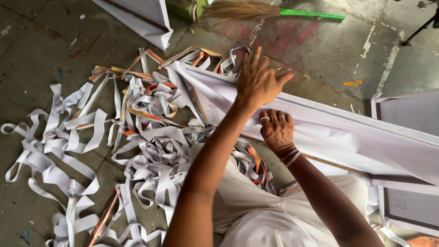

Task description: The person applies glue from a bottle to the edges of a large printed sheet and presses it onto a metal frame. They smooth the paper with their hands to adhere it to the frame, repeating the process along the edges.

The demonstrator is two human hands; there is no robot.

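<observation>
Concrete floor (329, 50), stained grey; paper strips (151, 137) piled centre-left, broom (274, 11) at far edge. Left hand (258, 82) open, fingers spread over white sheet stack (347, 137); right hand (275, 128) grips its near edge.

Several large printed sign sheets are in view. A long white sheet (347, 137) runs from centre to the right edge, lying flat, with a thin coloured stripe along its far border; faint grey print shows near its left end. A white board (146, 18) stands tilted at the far left, with a dark edge line. A framed white panel (409, 110) with a grey printed field lies at the far right. A similar white-bordered grey panel (411, 206) lies at the near right. No packages or screens appear.
</observation>
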